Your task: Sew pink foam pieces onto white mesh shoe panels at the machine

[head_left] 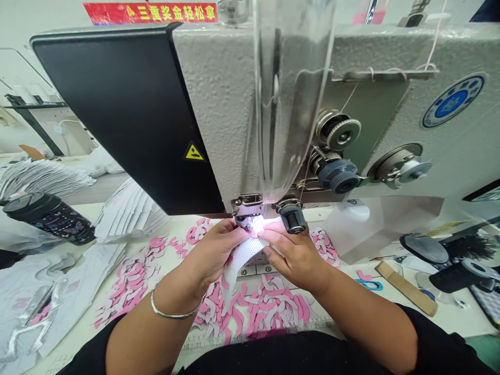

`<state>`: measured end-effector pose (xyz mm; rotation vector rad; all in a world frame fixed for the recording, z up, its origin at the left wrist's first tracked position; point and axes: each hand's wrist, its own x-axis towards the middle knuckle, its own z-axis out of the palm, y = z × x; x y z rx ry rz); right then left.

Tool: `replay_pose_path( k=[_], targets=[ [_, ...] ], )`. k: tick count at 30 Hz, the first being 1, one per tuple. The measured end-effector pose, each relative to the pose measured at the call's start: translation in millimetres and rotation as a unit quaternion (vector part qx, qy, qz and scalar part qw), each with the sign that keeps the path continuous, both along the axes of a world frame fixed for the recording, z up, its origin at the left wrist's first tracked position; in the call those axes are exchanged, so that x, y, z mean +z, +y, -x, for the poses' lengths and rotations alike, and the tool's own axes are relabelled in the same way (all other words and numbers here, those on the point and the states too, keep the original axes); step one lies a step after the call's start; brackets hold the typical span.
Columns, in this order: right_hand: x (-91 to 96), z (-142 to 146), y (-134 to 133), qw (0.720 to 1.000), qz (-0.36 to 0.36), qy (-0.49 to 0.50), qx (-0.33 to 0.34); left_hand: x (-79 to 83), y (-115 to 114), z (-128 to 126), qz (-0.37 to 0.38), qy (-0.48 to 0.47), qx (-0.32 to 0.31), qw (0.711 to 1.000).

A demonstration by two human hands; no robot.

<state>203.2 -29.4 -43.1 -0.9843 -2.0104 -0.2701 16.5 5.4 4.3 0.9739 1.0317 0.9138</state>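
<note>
Both my hands meet under the needle area of a grey industrial sewing machine (234, 104). My left hand (213, 252), with a silver bangle at the wrist, pinches a white mesh fabric piece (244, 255) from the left. On the right side, my right hand (291, 255) presses its closed fingers on the same piece. The piece lies under the presser foot (250, 221), lit by the machine's bright lamp. Its lower end hangs down between my hands.
Several pink and white curved cut pieces (258, 307) litter the table in front of and beside the machine. Stacks of white pieces (128, 208) and a dark bottle (54, 216) lie at the left. At the right lie blue scissors (369, 284), a cardboard strip (406, 289) and black tools (457, 273).
</note>
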Motion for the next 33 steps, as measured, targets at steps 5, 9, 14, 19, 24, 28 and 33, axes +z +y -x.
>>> replay_pose_path(
  k=[5, 9, 14, 19, 24, 28, 33],
  targets=[
    [0.3, -0.4, 2.8, 1.000, -0.001, 0.007, 0.010, -0.7, 1.7, 1.0, -0.016, -0.013, -0.022, 1.000],
    [-0.6, -1.5, 6.4, 1.000, 0.000, 0.009, 0.021, -4.4, 2.9, 3.1, -0.025, -0.013, -0.014, 1.000],
    [-1.3, -1.8, 7.3, 1.000, 0.005, 0.010, 0.027, -9.8, 6.9, 6.5, -0.028, -0.015, -0.031, 0.999],
    [-0.9, -1.0, 6.9, 1.000, -0.001, 0.013, 0.023, -9.2, -9.6, 7.0, -0.166, 0.143, 0.067, 0.973],
    [-1.2, -1.1, 7.8, 0.999, -0.006, 0.023, 0.037, -17.5, -40.9, 7.7, -0.546, 0.397, 0.158, 0.721],
    [-1.0, -4.7, 10.1, 0.998, 0.016, 0.040, 0.052, -23.6, -42.1, 3.8, -0.620, 0.467, 0.113, 0.620],
    [4.9, -15.3, 12.6, 0.996, 0.024, 0.079, -0.025, -24.6, -35.7, 0.4, -0.625, 0.469, 0.116, 0.613]
  ],
)
